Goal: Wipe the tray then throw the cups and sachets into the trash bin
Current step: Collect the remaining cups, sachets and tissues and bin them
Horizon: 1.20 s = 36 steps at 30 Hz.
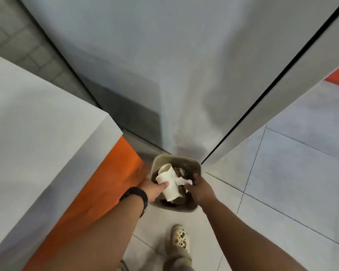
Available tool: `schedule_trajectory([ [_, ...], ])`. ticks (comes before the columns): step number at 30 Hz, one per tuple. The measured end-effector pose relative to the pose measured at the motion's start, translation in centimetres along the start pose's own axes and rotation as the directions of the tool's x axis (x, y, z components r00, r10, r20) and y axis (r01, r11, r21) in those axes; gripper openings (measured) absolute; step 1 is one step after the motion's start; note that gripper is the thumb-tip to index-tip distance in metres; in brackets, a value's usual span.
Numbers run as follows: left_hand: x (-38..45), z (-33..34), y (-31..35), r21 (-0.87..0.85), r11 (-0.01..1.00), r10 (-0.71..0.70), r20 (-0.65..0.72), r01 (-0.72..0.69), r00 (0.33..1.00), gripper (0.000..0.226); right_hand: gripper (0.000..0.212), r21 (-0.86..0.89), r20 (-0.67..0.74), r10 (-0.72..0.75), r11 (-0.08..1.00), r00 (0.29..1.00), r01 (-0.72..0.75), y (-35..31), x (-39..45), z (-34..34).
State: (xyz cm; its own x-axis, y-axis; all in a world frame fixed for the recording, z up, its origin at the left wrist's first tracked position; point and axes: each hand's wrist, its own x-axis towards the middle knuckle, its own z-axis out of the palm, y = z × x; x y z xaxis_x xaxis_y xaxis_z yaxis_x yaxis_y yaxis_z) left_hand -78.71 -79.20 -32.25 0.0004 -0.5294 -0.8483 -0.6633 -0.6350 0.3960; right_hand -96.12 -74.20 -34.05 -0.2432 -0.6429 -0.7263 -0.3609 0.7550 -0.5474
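Note:
A beige trash bin [196,167] stands on the floor in the corner, with dark rubbish inside. Over its opening my left hand [152,189] grips two white paper cups [169,182], lying on their sides, with my thumb on the lower one. My right hand [199,189] is over the bin's right side and pinches small white and pink sachets [184,180] between thumb and fingers. A black watch sits on my left wrist. The tray is not in view.
A grey counter top [37,133] with an orange side panel [110,182] rises at the left, close to the bin. Grey cabinet doors [164,75] stand behind it. Pale floor tiles [282,182] spread to the right. My foot in a cream clog [179,239] is below the bin.

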Motion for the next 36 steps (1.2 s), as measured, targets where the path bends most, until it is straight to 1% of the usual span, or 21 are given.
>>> schedule_trajectory([
  [2,0.1,0.0,-0.7,-0.042,0.995,-0.089,0.003,0.089,0.996,0.101,0.054,-0.065,0.034,-0.001,0.998,0.999,0.003,0.8,0.4,0.2],
  [4,0.0,-0.6,-1.9,-0.044,0.991,-0.13,-0.023,0.128,0.991,0.123,0.053,-0.124,0.059,-0.006,0.992,0.998,0.013,1.1,0.0,0.2],
  [5,0.6,-0.8,-3.0,-0.057,0.989,-0.14,-0.039,0.138,0.989,0.127,0.051,-0.129,0.062,-0.001,0.992,0.998,0.009,1.2,-0.2,0.2],
  [7,0.6,-1.5,-4.9,-0.11,0.982,-0.161,-0.046,0.155,0.986,0.123,0.044,-0.125,0.072,0.003,0.992,0.997,0.006,0.9,-0.9,0.1],
  [10,-2.4,-2.7,-4.6,-0.152,0.976,-0.161,-0.038,0.154,0.986,0.113,0.039,-0.181,0.093,-0.021,0.983,0.995,0.037,0.3,-1.7,0.4],
  [11,-3.1,-3.2,-4.9,-0.14,0.98,-0.152,-0.051,0.144,0.987,0.113,0.038,-0.207,0.111,-0.045,0.976,0.993,0.067,0.0,-2.2,0.5],
  [14,-5.8,-4.3,-5.1,-0.111,0.987,-0.128,-0.095,0.117,0.987,0.121,0.034,-0.204,0.172,-0.079,0.972,0.982,0.114,-1.4,-4.1,1.1],
  [17,-8.2,-5.0,-5.2,-0.087,0.995,-0.065,-0.137,0.054,0.988,0.109,0.034,-0.129,0.235,-0.091,0.984,0.968,0.123,-2.4,-6.1,1.9],
  [19,-10.9,-5.7,-5.0,-0.042,0.999,-0.028,-0.164,0.022,0.986,0.1,0.03,-0.082,0.264,-0.111,0.987,0.958,0.137,-3.5,-7.6,3.0],
  [22,-15.4,-6.8,-4.8,0.054,0.997,0.055,-0.181,-0.046,0.982,0.069,0.034,-0.039,0.302,-0.212,0.971,0.93,0.234,-5.7,-10.3,4.6],
  [24,-18.1,-7.7,-5.5,0.107,0.991,0.103,-0.204,-0.082,0.974,0.055,0.027,0.012,0.314,-0.278,0.957,0.908,0.289,-7.4,-12.2,5.6],
  [25,-19.3,-8.1,-5.9,0.129,0.985,0.137,-0.216,-0.111,0.967,0.054,0.023,0.05,0.32,-0.316,0.947,0.893,0.317,-8.1,-13.1,5.9],
  [27,-21.7,-9.3,-7.7,0.155,0.976,0.187,-0.239,-0.152,0.953,0.06,0.013,0.11,0.304,-0.406,0.913,0.862,0.392,-9.6,-15.3,7.0],
  [29,-24.1,-10.7,-9.6,0.136,0.974,0.21,-0.254,-0.18,0.944,0.067,0.008,0.156,0.274,-0.476,0.879,0.835,0.45,-11.1,-17.6,8.1],
  [32,-27.5,-12.5,-12.1,0.102,0.969,0.246,-0.306,-0.226,0.92,0.064,0.012,0.183,0.226,-0.563,0.826,0.795,0.533,-13.3,-20.9,10.1],
  [34,-29.6,-13.6,-13.8,0.091,0.963,0.271,-0.342,-0.255,0.9,0.055,0.015,0.196,0.202,-0.618,0.786,0.76,0.586,-14.3,-23.3,11.6],
  [36,-31.8,-14.7,-16.3,0.041,0.961,0.267,-0.398,-0.274,0.878,0.048,0.016,0.224,0.216,-0.659,0.751,0.72,0.621,-15.1,-26.0,13.7],
])
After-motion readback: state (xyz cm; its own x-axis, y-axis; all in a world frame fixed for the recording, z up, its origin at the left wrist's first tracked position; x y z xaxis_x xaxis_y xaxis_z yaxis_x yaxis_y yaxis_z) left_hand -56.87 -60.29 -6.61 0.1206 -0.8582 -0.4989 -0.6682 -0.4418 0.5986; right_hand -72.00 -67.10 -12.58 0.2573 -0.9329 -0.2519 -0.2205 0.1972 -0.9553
